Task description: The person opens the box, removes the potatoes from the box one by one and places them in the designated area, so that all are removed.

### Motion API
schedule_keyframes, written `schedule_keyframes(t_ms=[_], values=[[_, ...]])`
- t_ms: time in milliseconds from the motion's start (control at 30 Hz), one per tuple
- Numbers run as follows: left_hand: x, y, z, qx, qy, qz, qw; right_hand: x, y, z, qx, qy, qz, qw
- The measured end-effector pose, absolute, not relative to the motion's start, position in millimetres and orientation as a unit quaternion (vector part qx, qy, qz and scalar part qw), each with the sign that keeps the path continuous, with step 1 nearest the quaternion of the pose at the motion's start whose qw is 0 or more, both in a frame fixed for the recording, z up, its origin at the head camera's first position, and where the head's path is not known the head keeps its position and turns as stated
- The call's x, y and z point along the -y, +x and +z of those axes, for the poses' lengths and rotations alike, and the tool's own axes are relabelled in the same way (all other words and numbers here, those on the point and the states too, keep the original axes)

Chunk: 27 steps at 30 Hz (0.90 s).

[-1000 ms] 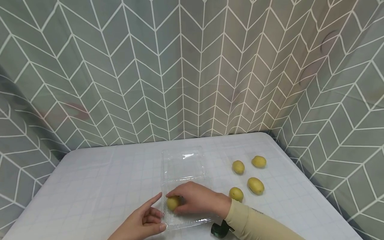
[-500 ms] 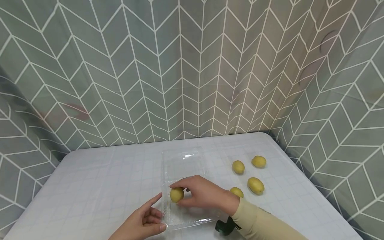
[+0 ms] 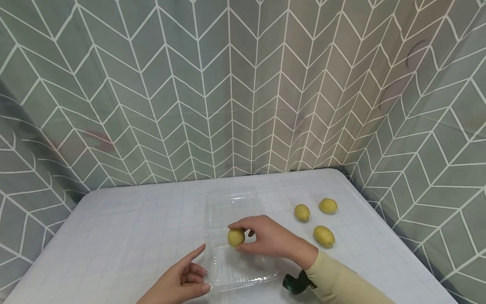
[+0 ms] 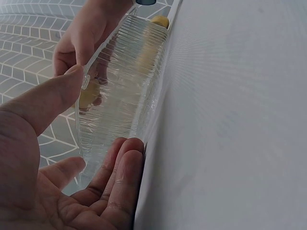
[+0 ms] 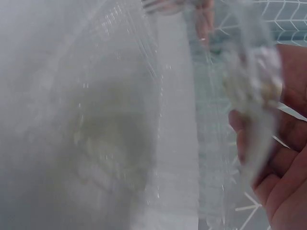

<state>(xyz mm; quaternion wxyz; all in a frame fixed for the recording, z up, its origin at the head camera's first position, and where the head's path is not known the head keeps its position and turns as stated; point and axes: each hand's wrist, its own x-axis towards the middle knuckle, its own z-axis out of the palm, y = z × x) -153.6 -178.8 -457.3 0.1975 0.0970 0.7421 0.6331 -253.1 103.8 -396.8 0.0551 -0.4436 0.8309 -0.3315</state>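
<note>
Between the thumb and fingers of my right hand [image 3: 265,236] is a lemon [image 3: 236,237], held up over the middle of an opened clear plastic clamshell container [image 3: 243,268]. My left hand [image 3: 182,276] rests along the container's left side, thumb at its front corner and index fingertip further back on the rim. In the left wrist view, the left fingertips [image 4: 129,167] lie against the ribbed wall, and the held lemon [image 4: 88,96] shows through the plastic. The right wrist view has the right hand [image 5: 283,153] at its right edge, partly behind blurred clear plastic.
Three lemons lie on the white-covered table to the right: one nearer the container [image 3: 301,212], a back one [image 3: 328,205] and a front one [image 3: 324,236]. The container's lid [image 3: 231,207] lies folded back. A patterned curtain [image 3: 243,84] stands behind the table.
My right hand has lifted the lemon from the container's front left, moving it back and to the right. The right forearm now covers a lemon seen earlier. My left hand has stayed put.
</note>
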Motion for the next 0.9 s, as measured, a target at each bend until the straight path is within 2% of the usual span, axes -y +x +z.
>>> schedule_keyframes(t_ms=[900], values=[[179,-154,-458,-0.744,0.087,0.633,0.198,-167,-255,-393,-0.853,-0.376,-0.361,0.004]])
